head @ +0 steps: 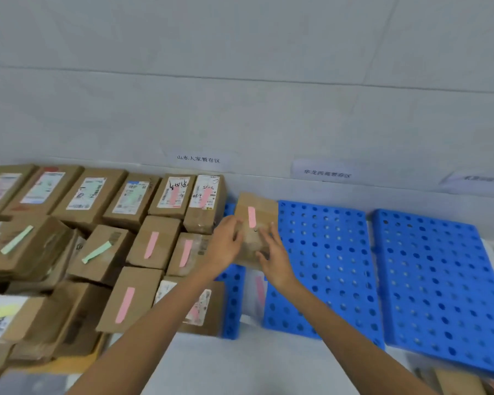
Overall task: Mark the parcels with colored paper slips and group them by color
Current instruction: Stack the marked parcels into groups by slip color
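Between the fingers of both hands: a brown parcel [254, 232], pink slip [251, 216] on top just past the fingertips. Left hand [226, 246] grips its left edge, right hand [274, 258] lies spread on its right side. Blue pallet [325, 252] right of the right fingers.

Pale grey wall [240, 67] across the whole upper half, crossed by thin seams running nearly level. Low on it, three white paper signs: one with dark printed characters [198, 159] near the middle, a second [327, 173] to its right, a third [479, 179] blurred at the right edge. At the wall's foot, blue plastic pallets [439, 280] pierced with rows of round holes, lying flat side by side. Light grey floor [240, 366] showing in front of the pallets' near edge. Even, soft lighting, with no strong shadows anywhere.
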A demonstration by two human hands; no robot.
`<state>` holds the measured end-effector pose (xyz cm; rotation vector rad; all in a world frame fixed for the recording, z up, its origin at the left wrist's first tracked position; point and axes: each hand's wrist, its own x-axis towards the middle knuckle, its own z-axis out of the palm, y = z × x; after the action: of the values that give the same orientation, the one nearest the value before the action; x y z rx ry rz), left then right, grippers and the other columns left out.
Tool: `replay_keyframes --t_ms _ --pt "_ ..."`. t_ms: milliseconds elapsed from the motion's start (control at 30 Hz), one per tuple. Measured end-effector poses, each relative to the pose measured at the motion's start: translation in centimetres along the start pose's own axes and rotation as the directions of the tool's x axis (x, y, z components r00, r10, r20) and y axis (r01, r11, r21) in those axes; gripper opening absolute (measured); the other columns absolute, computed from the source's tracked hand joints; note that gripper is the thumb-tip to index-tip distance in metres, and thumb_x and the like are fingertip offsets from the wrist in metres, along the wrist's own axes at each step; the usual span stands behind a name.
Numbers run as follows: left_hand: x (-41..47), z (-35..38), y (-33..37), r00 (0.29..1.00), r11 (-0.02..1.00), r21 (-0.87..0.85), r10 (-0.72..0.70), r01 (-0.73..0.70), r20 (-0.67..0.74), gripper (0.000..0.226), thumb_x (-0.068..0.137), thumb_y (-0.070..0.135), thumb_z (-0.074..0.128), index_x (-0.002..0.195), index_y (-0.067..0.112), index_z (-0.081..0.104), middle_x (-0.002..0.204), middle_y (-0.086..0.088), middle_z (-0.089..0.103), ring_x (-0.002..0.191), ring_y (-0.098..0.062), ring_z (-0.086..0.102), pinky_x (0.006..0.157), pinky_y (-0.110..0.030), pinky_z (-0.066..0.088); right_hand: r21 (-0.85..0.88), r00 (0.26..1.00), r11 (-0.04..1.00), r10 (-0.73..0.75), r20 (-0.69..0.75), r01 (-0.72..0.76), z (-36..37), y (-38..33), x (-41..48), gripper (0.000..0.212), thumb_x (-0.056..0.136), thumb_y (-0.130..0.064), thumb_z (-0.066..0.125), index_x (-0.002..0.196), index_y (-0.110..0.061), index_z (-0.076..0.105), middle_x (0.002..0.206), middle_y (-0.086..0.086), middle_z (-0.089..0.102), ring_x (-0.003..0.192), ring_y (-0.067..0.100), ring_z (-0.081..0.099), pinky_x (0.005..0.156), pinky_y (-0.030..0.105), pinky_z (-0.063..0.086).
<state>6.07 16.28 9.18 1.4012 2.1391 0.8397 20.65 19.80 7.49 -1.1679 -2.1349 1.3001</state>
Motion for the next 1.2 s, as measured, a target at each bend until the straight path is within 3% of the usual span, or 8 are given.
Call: replay_keyframes --t_ms 133,267,433,633,800,900,1033,1200 --pt "3.5 -1.1 -4.0 0.981 0.997 0.069 0.028 -0.042 0.191 0.038 0.091 -0.001 0.049 0.127 0.009 0.052 0.138 -0.006 0.047 0.130 -0.022 0.043 0.102 -0.018 0.029 -0.176 0.998 0.984 0.035 0.048 -0.026 3.6 2.0 3.7 0.049 0.102 -0.007 0.039 0.149 -0.008 0.024 0.151 -0.006 0.026 0.139 0.017 0.030 0.104 0.017 0.028" --pt "5.8 -2.7 -7.8 1.000 0.948 0.318 0.022 -0.018 -0.007 0.051 0.094 0.004 0.046 0.144 0.014 0.036 0.155 -0.009 0.026 0.146 -0.027 0.017 0.119 -0.038 0.016 -0.303 0.988 0.951 -0.013 0.155 0.060 4.5 4.0 7.1 0.076 0.088 0.022 0.035 0.147 -0.014 0.005 0.155 0.001 -0.006 0.147 0.029 0.005 0.116 0.032 0.014" --pt "6.2 -3.1 -9.7 0.995 0.900 0.435 -0.017 -0.028 0.100 0.060 0.092 0.006 0.052 0.147 0.015 0.030 0.157 -0.008 0.021 0.146 -0.025 0.014 0.119 -0.036 0.014 -0.372 0.971 0.928 0.062 0.229 0.028 3.4 2.3 11.9 0.064 0.091 0.013 0.040 0.149 -0.009 0.023 0.160 0.011 0.004 0.147 0.032 0.008 0.119 0.043 0.015" --pt "7.1 -4.2 -8.4 0.976 0.883 0.469 -0.102 0.000 0.192 0.061 0.089 0.003 0.054 0.145 0.016 0.031 0.155 -0.007 0.022 0.143 -0.025 0.018 0.117 -0.037 0.021 -0.578 0.911 0.816 0.213 0.354 0.033 1.9 0.6 12.9 0.075 0.091 0.009 0.038 0.152 -0.024 0.009 0.159 0.003 -0.016 0.146 0.032 0.002 0.113 0.057 0.013" --pt "5.4 -4.5 -5.0 0.967 0.870 0.488 -0.182 0.073 0.180 0.078 0.089 0.000 0.051 0.153 0.017 0.008 0.160 -0.013 -0.007 0.147 -0.033 -0.006 0.119 -0.044 0.014 -0.285 0.992 0.958 0.068 0.102 -0.037 -1.9 -0.5 8.7 0.058 0.098 0.000 0.040 0.150 -0.017 0.022 0.159 0.011 0.005 0.147 0.028 0.008 0.118 0.042 0.017" --pt "2.3 -1.7 -0.5 0.994 0.959 0.283 0.007 -0.038 0.112 0.061 0.092 -0.002 0.044 0.148 0.011 0.024 0.157 -0.016 0.013 0.146 -0.033 0.007 0.117 -0.042 0.022 -0.152 1.000 0.988 0.015 -0.019 -0.017 -7.3 0.4 3.0 0.037 0.100 -0.006 0.042 0.136 -0.012 0.047 0.146 0.008 0.039 0.138 0.022 0.033 0.113 0.032 0.027" --pt "-3.0 4.5 6.5 0.964 0.976 0.099 0.172 -0.195 0.203 0.041 0.097 0.006 0.045 0.137 0.004 0.041 0.141 -0.015 0.036 0.135 -0.029 0.029 0.113 -0.036 0.026 -0.149 0.980 0.980 0.108 -0.166 -0.133 -16.4 5.6 -6.8 0.026 0.099 -0.006 0.044 0.120 -0.011 0.060 0.133 0.007 0.053 0.122 0.023 0.049 0.094 0.018 0.040" --pt "-11.0 15.7 13.7 0.905 0.989 -0.114 0.130 -0.091 0.404 0.038 0.098 0.010 0.047 0.136 0.006 0.043 0.143 -0.012 0.040 0.132 -0.025 0.038 0.102 -0.021 0.029 -0.119 0.881 0.940 0.249 -0.402 -0.320 -26.3 15.1 -20.9 0.023 0.094 0.005 0.047 0.098 -0.012 0.063 0.099 0.004 0.064 0.099 0.027 0.062 0.084 0.036 0.048"
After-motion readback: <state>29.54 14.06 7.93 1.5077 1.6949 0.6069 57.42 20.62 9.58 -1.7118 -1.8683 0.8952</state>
